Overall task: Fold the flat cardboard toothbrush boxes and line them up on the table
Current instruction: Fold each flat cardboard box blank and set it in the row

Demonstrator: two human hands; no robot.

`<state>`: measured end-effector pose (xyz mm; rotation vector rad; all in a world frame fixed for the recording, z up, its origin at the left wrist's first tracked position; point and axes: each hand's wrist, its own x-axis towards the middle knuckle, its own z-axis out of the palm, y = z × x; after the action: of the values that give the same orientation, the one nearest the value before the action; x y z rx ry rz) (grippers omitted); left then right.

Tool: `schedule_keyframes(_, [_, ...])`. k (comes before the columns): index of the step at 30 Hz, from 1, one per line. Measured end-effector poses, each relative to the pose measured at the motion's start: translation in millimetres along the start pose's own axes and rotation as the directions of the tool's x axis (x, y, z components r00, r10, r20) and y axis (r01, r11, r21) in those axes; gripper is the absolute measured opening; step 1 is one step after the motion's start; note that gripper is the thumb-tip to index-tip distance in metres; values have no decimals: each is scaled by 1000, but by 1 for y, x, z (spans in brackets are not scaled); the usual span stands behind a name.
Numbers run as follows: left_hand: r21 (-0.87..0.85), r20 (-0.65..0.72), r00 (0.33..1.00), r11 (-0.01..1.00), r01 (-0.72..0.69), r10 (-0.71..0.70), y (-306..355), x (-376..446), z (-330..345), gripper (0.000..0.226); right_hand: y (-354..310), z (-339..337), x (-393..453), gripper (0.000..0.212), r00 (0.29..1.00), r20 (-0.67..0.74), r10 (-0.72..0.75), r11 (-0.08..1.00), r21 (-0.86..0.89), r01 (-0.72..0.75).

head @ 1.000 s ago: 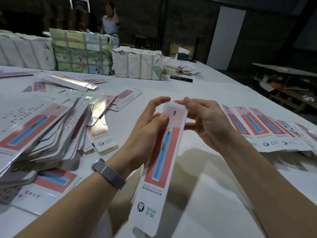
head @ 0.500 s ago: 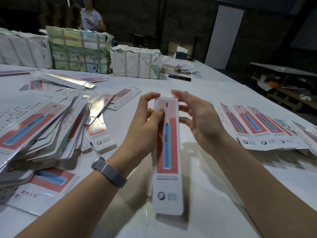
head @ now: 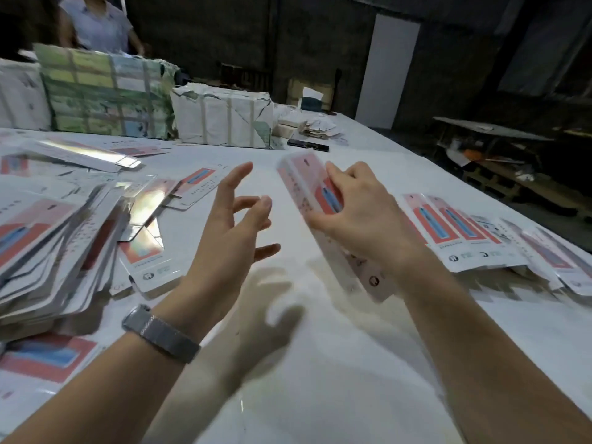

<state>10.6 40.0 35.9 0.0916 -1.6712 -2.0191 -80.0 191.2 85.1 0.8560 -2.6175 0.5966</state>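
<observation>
**Bare table down the middle, cardboard on both sides**

A bare strip of white table (head: 320, 363) runs from the near edge toward the far end, wide enough for both hands. On the left, a tall, sliding heap of flat boxes (head: 54, 248) blocks the way. On the right, a row of folded boxes (head: 464, 235) lies along the edge. Far left, wrapped bundles (head: 221, 115) wall off the table.

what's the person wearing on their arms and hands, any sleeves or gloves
Both forearms are bare, with no sleeves in view and no gloves. The left hand has a watch or band of grey metal mesh at the wrist. The right hand and its wrist carry nothing. No rings show on either hand.
</observation>
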Motion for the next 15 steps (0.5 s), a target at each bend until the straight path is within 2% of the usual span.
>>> schedule_keyframes(2, [80,3,999,996,-37,37,-2,-1,-1,38,33,-19,12,80,971,-110,211,972,-77,-220])
schedule_keyframes(4, [116,23,999,992,-40,38,-3,-1,-2,35,68,-33,15,74,897,-177,406,891,-142,-431])
schedule_keyframes(7, [180,45,998,983,-40,33,-4,-2,-3,27,100,-30,13,44,826,-101,554,793,-239,-561])
schedule_keyframes(9, [235,49,998,971,-43,33,-6,-1,-5,23,106,-22,14,35,818,-74,570,773,-288,-565])
schedule_keyframes(11, [337,34,998,940,-56,48,-8,3,-11,21,98,-19,17,38,855,-132,502,798,-310,-517])
schedule_keyframes(13, [483,16,998,873,-62,62,-9,7,-18,24,82,-15,19,44,905,-196,379,885,-211,-416])
schedule_keyframes(15, [649,15,996,757,-73,84,-5,10,-24,24,61,-6,17,39,951,-197,240,968,-25,-250])
